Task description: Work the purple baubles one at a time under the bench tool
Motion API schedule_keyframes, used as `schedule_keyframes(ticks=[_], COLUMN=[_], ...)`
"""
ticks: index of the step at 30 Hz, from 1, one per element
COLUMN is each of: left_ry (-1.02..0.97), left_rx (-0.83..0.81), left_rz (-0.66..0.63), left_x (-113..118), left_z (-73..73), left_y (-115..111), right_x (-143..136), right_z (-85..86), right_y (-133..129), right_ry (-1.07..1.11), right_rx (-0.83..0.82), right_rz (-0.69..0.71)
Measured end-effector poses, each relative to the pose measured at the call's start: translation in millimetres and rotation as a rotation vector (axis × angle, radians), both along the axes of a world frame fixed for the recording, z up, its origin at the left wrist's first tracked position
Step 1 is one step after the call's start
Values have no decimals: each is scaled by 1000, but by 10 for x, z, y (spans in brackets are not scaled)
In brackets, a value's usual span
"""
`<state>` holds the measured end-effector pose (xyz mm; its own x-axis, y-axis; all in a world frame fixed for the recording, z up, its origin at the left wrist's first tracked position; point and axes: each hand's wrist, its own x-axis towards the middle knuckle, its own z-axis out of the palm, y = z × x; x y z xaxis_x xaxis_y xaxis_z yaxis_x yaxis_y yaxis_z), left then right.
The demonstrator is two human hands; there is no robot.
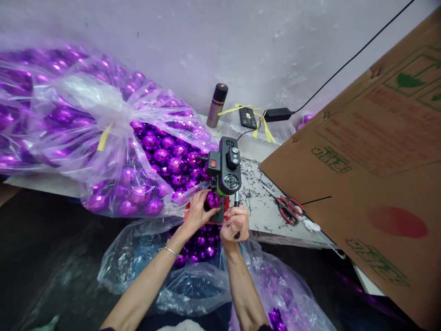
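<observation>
A black bench machine (230, 158) with a red switch stands on the worktable. My left hand (199, 212) has its fingers and thumb round a shiny purple faceted ball (213, 199), held under the machine's head over a dark base plate (217, 216). My right hand (235, 224) is closed round the machine's lever handle (236, 200), just right of the ball. Left of the machine, more purple balls (175, 164) spill from the opening of a clear plastic bag. Below my hands, smaller purple balls (200, 243) lie in another open bag (138, 253).
A large cardboard box (372, 161) fills the right side. Red-handled scissors (289, 209) lie beside it on the worktable (255, 214), among black scraps. Behind the machine are a spray can (217, 105), a black power adapter (278, 114), and yellow ties (268, 131). A tied bag (99, 101) occupies the left.
</observation>
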<state>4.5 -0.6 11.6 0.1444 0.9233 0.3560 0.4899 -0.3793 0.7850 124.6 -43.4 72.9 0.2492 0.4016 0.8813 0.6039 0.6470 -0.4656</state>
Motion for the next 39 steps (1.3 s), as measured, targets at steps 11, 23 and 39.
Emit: schedule_keyframes(ticks=[11,23,39], left_ry=[72,540,64], left_rx=[139,41,-146], left_rz=[-101,205,-5], left_x=[-177,-578,-746], left_z=[-87,825,689], left_y=[-328,319,438], right_x=[29,16,48], right_z=[656,505,494], right_y=[-23,-98,-98], right_ry=[110,47,-14], right_rx=[-138,-125,-118], right_rz=[12,41,39])
